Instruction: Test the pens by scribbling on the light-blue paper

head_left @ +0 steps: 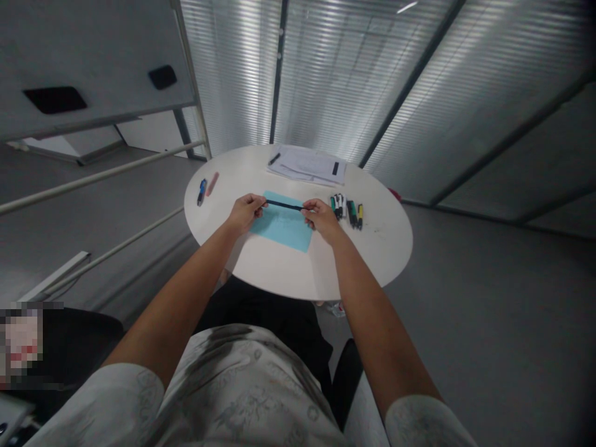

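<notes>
Labels and writing: papers (302, 162), at the far edge of the bench (382, 254), bear faint marks too small for me to read; pale prints on my shirt (246, 397), likewise unreadable.

Strip (284, 205), dark, slender: one, stretched between my two hands, above the far part of the sheet.

Sheet (282, 231), light blue: one, lying askew on the bench.

Pen (274, 159), dark: one, on the left side of the papers.

Bar (336, 168), black, short: one, on the right side of the papers.

Pink stick (212, 184): one, left part of the bench, just beside a blue pen (202, 192); I cannot tell whether that is one pen or two.

Markers (352, 214), right of the sheet: one with yellow, others with green, black or white; they lie too close for me to give a sure count.

Hands: two. My left hand (248, 214) pinches the strip's left end, thumb against fingers; my right hand (321, 218) pinches its right end likewise. Both forearms reach forward and converge over the bench.
</notes>
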The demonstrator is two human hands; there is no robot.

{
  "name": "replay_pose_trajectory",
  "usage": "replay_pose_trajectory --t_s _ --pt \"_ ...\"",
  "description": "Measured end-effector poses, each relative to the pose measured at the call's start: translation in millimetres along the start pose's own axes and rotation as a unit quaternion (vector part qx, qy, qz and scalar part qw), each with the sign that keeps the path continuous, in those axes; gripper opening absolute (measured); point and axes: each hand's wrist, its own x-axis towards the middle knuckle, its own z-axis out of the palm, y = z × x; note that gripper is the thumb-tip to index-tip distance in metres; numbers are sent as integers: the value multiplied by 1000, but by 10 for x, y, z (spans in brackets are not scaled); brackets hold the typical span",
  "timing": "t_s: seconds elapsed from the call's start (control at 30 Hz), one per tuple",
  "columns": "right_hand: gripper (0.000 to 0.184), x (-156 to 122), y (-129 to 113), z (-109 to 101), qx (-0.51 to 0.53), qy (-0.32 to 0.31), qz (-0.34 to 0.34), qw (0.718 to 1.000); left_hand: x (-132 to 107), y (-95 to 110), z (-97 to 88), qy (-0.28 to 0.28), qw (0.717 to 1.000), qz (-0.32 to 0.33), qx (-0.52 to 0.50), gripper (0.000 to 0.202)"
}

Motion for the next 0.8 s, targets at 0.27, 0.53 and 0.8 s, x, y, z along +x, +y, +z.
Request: replay_pose_trajectory --t_s 0.27,0.53,0.8 --pt "39 19 -2 23 -5 -24 18 1000 -5 11 12 -3 1000 1 2 19" --pt "38 7 27 3 -12 12 -20 1000 2 0 13 0 1000 -5 18 19" --pt "41 29 -4 52 -33 -23 25 999 2 -2 12 3 1000 8 7 15"
